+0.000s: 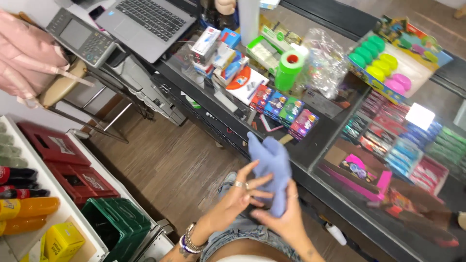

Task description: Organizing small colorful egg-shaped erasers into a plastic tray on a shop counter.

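a: while both hands meet at the lap, what's held?
b: the left hand [240,196] pinches a blue cloth [271,167], fingers spread; the right hand [284,218] is clenched on its lower end, so it stands bunched upward.
a: what's nearby?
b: the glass tabletop [315,145] just ahead, with a green roll [290,69] and card packs [284,109].
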